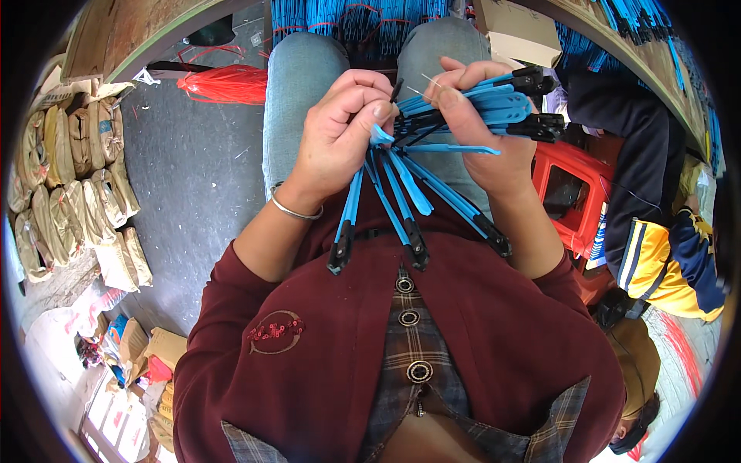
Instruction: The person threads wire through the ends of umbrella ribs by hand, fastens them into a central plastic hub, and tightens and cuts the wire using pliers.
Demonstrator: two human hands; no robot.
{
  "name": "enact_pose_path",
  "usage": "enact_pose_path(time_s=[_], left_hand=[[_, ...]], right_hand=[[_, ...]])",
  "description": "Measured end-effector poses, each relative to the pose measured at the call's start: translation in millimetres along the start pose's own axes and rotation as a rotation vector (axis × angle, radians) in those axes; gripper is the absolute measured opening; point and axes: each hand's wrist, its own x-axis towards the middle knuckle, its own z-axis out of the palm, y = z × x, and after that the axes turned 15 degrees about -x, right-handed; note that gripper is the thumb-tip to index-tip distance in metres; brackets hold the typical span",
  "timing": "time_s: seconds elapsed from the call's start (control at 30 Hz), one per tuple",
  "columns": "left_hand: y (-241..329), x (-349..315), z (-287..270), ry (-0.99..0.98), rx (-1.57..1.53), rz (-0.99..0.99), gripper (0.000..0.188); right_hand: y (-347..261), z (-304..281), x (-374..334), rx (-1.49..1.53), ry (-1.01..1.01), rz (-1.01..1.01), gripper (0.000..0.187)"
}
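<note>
Above my lap, both hands hold a fan of blue ribs with black end pieces, joined near the middle like umbrella ribs. My left hand is closed, with thumb and index finger pinching a blue rib near the joined end. Several ribs hang down from there toward my chest, their black ends lowest. My right hand is closed around more blue ribs, whose black ends point right. A thin pale wire sticks out between its thumb and fingers toward the left hand. The exact joint between the hands is partly hidden by fingers.
Bundles of blue ribs stand beyond my knees. A bunch of red strips lies to the left, with paper-wrapped packs farther left. At right are a red stool, a cardboard box and another person's dark sleeve.
</note>
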Motion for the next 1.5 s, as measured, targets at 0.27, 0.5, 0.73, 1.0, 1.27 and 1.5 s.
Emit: enact_pose_path(time_s=[0.27,0.5,0.73,1.0,1.27,1.5], left_hand=[[1.0,0.0,1.8,-0.027,0.003,0.013,0.014],[5.3,9.5,-3.4,-0.108,-0.003,-0.029,0.014],[20.5,34.5,-26.3,-0.045,-0.591,-0.201,0.031],[31.2,30.3,-19.0,-0.128,0.054,-0.072,0.036],[22.0,28.2,-10.8,-0.103,0.175,0.161,0.035],[26.6,27.8,-16.1,-0.046,-0.088,0.021,0.038]], right_hand=[[-0.2,2.4,-0.8,0.002,0.034,0.026,0.013],[0.4,3.7,5.8,-0.071,0.019,0.046,0.014],[-1.6,8.6,23.8,-0.109,0.188,0.106,0.007],[-7.0,33.3,26.8,-0.099,0.27,0.147,0.012],[-9.8,34.3,29.5,-0.003,0.187,0.22,0.031],[-12.7,25.0,28.5,-0.126,-0.091,0.191,0.036]])
